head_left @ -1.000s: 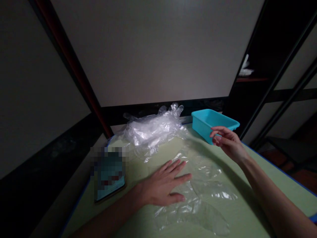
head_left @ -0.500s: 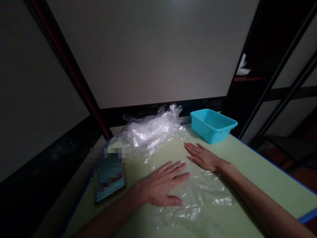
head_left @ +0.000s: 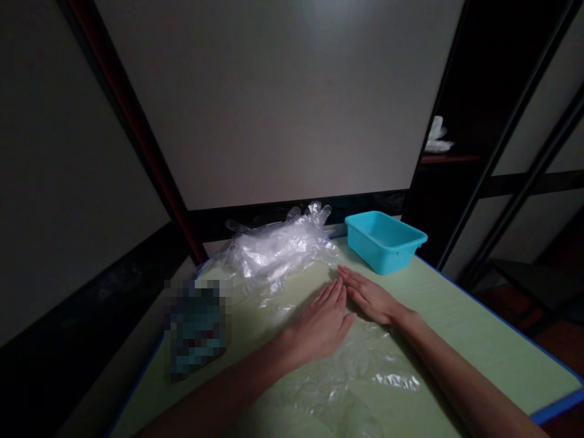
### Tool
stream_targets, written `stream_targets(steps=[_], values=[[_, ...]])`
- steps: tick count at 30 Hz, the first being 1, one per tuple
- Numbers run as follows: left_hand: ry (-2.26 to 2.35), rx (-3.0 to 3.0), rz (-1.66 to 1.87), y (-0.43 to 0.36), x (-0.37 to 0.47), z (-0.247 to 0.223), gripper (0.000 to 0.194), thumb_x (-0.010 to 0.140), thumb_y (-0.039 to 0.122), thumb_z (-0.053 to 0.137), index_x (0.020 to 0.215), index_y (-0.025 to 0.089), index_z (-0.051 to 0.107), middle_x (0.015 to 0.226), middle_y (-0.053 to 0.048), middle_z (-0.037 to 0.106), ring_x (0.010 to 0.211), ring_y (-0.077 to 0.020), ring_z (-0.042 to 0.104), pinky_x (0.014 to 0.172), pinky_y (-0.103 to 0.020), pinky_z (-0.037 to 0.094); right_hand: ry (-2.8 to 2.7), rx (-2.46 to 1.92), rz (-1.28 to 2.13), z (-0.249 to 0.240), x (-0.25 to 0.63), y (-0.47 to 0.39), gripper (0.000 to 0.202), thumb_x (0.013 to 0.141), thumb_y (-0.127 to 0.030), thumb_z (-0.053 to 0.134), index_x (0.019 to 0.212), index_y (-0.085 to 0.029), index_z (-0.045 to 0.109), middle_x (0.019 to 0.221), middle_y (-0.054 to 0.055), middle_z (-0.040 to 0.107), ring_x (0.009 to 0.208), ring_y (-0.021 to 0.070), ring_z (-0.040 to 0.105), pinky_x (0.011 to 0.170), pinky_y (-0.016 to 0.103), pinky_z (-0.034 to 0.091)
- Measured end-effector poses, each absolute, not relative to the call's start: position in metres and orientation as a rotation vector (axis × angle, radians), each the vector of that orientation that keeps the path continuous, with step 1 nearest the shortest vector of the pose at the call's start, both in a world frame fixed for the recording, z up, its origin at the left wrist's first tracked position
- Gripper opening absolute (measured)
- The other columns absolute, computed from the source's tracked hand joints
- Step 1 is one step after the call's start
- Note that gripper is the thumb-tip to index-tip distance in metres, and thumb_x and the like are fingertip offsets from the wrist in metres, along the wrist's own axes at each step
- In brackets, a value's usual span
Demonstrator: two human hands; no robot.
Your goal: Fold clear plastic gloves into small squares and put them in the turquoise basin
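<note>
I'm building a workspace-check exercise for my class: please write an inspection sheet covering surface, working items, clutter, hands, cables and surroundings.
Surface: pale green table, blue edging.
Working items: thin clear plastic spread near the hands; crumpled plastic pile beyond.
Clutter: turquoise bin back right; pixelated item at left.
Hands: left hand and right hand open, fingertips close together.
Cables: nothing seen.
Surroundings: pale panel behind; white items on a shelf at right.

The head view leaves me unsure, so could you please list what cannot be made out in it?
In the head view:
Flat clear plastic: full outline, partly behind the left hand.
Heaped clear gloves: their number, hidden by overlap.
Device: its display, masked by pixelation.
White item: identity, too small and dark.
</note>
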State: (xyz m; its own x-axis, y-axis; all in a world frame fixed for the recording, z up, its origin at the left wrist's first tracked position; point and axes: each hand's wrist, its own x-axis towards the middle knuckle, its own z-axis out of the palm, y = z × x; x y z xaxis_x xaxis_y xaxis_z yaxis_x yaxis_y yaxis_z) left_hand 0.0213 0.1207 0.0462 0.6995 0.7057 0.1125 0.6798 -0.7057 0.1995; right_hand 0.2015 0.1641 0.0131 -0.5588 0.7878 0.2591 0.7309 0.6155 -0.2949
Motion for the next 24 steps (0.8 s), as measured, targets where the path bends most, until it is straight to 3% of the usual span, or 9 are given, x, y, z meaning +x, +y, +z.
stream_targets(steps=[8,24], values=[[1.296,2.763,0.319,0.133,0.031,0.008,0.060,0.088,0.042,0.022,0.130,-0.001,0.025,0.139,-0.020,0.021,0.129,-0.0247,0.013,0.105,-0.038,0.015,-2.595,-1.307,0.156,-0.002,0.199,0.166,0.054,0.089,-0.038,0.020,0.134,-0.008,0.027,0.140,0.012,0.021,0.128,0.0212,0.018,0.104,0.040,0.019],[1.443,2.780,0.182,0.120,-0.051,0.012,0.054,0.088,0.040,0.030,0.132,0.009,0.024,0.140,-0.012,0.020,0.129,-0.0191,0.016,0.104,-0.035,0.019,-2.512,-1.485,0.068,-0.004,0.211,0.173,0.057,0.089,-0.044,0.013,0.135,-0.012,0.025,0.140,0.010,0.022,0.128,0.0211,0.019,0.103,0.041,0.019]])
